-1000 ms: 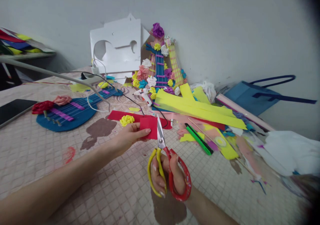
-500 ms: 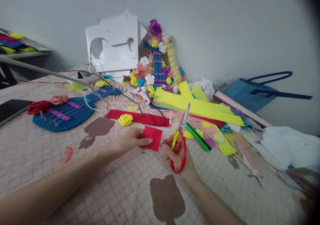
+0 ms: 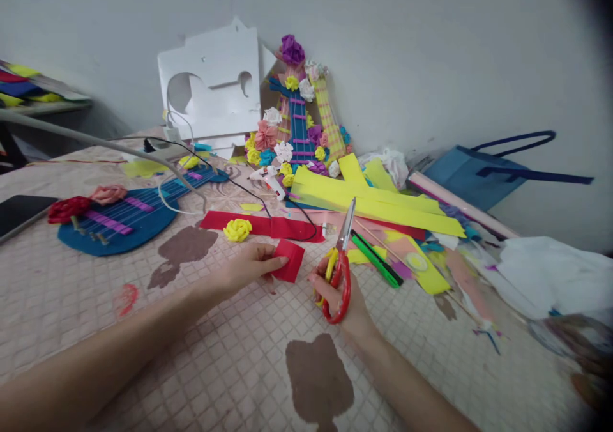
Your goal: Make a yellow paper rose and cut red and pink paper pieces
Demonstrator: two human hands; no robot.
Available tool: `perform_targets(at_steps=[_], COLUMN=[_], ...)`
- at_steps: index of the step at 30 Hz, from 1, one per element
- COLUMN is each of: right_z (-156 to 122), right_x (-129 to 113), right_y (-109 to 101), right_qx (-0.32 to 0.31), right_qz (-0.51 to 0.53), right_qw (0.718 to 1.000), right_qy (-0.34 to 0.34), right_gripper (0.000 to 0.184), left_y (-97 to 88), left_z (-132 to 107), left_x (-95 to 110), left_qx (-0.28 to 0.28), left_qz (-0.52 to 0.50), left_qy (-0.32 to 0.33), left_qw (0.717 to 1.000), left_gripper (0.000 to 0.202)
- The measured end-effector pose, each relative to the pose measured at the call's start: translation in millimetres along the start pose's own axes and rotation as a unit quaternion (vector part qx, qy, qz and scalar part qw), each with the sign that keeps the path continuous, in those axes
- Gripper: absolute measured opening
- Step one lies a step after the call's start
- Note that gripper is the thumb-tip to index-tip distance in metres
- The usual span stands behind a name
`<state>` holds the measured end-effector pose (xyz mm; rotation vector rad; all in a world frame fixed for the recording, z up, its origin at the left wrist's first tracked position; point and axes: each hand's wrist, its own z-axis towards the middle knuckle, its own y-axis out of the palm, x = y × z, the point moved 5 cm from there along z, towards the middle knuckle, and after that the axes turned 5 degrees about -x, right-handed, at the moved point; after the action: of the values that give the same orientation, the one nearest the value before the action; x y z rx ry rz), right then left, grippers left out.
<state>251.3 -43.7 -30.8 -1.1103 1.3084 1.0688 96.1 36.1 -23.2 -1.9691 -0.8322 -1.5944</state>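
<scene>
Between the thumb and fingers of my left hand (image 3: 251, 264) is a small square of red paper (image 3: 292, 267), held above the table. My right hand (image 3: 341, 298) grips a pair of scissors (image 3: 343, 246) with red and yellow handles. The blades look closed and point up and away from me, apart from the red piece. Just beyond my hands a long red paper strip (image 3: 261, 223) lies flat, with a yellow paper flower (image 3: 237, 229) on its left part. A green utility knife (image 3: 377, 259) rests right of the scissors.
A blue guitar cutout (image 3: 143, 218) with paper roses lies left, beside a dark tablet-like device (image 3: 22, 213). Behind stand flower-trimmed guitars (image 3: 301, 125) and a white foam board (image 3: 211, 93). A white glue gun (image 3: 269, 179), cables, yellow strips (image 3: 373, 202) and scraps spread across the back and right.
The red square has tilted in my left hand, its fingers shifting slightly. My right hand with the scissors stays close by. The whole view has shifted slightly.
</scene>
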Motion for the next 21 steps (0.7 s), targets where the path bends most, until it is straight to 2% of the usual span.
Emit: perform_targets(at_steps=[3,6,9,10,11,13,14,15,16,17,19,21], right_z=[1,1,2,3,4,5,5,5,6,6,7,8], right_x=[0,-2,-2,-2,-2,0,2,3,5,6,9,12], right_y=[-2,-3,-5,-6,-7,-8,-9,-10,-11,-12,-14,-16], right_qx=[0.007,0.008,0.007,0.008,0.007,0.007,0.007,0.007,0.006,0.004,0.000,-0.005], right_qz=[0.004,0.012,0.030,0.035,0.040,0.050,0.054,0.057,0.059,0.061,0.059,0.054], right_qw=[1.000,1.000,0.999,0.999,0.999,0.999,0.998,0.998,0.998,0.998,0.998,0.998], right_qy=[0.002,0.008,0.014,0.012,0.011,0.010,0.011,0.012,0.014,0.016,0.019,0.022], right_gripper=[0.026,0.027,0.029,0.029,0.029,0.029,0.028,0.028,0.028,0.029,0.028,0.028], left_y=[-9.8,-14.8,-21.3,-24.1,-26.4,-25.9,-23.7,-22.3,-24.0,-29.3,-47.1,-61.4], left_z=[9,18,28,31,33,39,44,50,56,63,78,90], left_x=[-1,-1,13,22,33,53,60,64,67,69,73,75], left_qx=[0.030,0.030,0.051,0.071,0.097,0.113,0.085,0.045,0.018,0.018,0.069,0.090], left_qz=[0.002,0.003,0.128,0.204,0.295,0.454,0.501,0.528,0.537,0.538,0.537,0.541], left_qy=[0.010,0.007,0.047,0.072,0.111,0.191,0.220,0.238,0.243,0.236,0.194,0.160], left_qw=[0.999,1.000,0.989,0.974,0.944,0.863,0.833,0.814,0.808,0.809,0.818,0.821], left_gripper=[0.034,0.034,0.030,0.029,0.028,0.020,0.017,0.016,0.015,0.015,0.015,0.015])
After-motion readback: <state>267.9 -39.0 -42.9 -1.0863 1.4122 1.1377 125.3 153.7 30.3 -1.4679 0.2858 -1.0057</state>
